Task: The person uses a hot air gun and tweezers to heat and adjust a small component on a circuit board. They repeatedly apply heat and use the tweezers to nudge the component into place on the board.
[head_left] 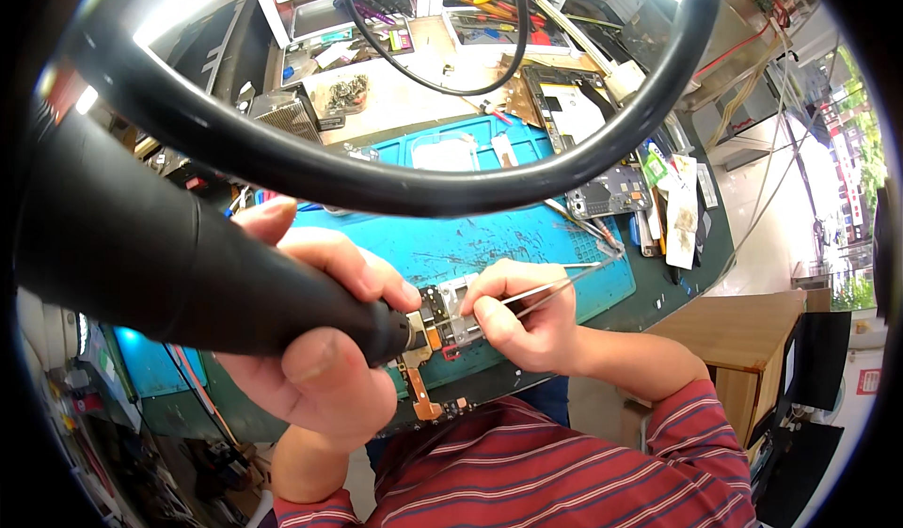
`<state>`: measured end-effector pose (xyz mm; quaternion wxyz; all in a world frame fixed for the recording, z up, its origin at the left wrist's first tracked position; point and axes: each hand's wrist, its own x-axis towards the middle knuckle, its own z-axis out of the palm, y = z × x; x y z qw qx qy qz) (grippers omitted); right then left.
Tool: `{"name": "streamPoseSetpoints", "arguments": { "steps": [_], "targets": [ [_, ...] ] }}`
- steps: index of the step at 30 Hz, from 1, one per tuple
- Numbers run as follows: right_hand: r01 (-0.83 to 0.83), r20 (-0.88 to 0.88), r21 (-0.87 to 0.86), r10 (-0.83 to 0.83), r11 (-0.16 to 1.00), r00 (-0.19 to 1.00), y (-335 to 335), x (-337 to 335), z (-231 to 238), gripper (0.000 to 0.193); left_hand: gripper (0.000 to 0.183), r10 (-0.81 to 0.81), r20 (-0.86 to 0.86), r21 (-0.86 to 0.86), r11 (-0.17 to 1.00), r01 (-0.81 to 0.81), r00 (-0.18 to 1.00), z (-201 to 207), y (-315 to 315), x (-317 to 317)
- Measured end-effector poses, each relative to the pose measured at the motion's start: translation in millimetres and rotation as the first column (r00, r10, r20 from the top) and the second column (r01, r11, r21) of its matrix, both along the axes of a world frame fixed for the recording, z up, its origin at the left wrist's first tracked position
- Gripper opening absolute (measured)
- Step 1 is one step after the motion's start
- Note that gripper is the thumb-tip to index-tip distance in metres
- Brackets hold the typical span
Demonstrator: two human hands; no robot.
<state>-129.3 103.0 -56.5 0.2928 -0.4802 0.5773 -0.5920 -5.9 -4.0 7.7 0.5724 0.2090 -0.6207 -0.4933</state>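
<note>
My left hand (331, 382) is closed round the black handle of a hot-air gun (202, 255). The gun slants down to the right, and its nozzle tip is close over a small dark circuit board (432, 310). Thin metal tweezers (602, 264) are pinched in my right hand (529, 319); their points reach left over the board, though the exact contact is too small to tell. The board lies at a silver metal clamp (459, 293). An orange-brown flex cable (422, 394) runs from it toward me, beside another dark board strip (459, 412).
A thick black hose (470, 197) loops across the upper view. Beneath lies a blue work mat (395, 241). At the right back is an opened device with bare boards (607, 192). A tub of small metal parts (346, 94) stands at the back left; a wooden cabinet (729, 326) is at right.
</note>
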Motion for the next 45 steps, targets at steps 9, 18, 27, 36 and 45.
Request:
{"name": "streamPoseSetpoints", "arguments": {
  "steps": [9,18,27,36,45],
  "targets": [
    [-0.044,-0.078,-0.021,0.042,0.999,0.996,-4,-3,7,0.006,0.075,-0.023,0.118,0.034,0.999,0.019,0.993,2,-3,5],
    [-0.055,-0.128,-0.071,0.045,0.996,0.991,-7,-6,6,0.007,0.076,-0.097,0.139,0.252,0.966,0.059,0.985,2,-1,3],
    [-0.027,-0.11,-0.16,0.009,0.987,0.994,-11,1,-1,0.004,0.079,0.015,0.138,0.342,0.938,-0.061,0.99,3,4,9],
    [-0.05,-0.149,-0.157,0.026,0.986,0.988,-13,1,-1,0.004,0.08,-0.007,0.137,0.336,0.941,-0.04,0.991,4,3,9],
    [-0.072,-0.211,-0.113,0.047,0.991,0.976,-10,-7,7,0.004,0.077,-0.082,0.14,0.231,0.972,0.047,0.987,1,3,0]
  ]
}}
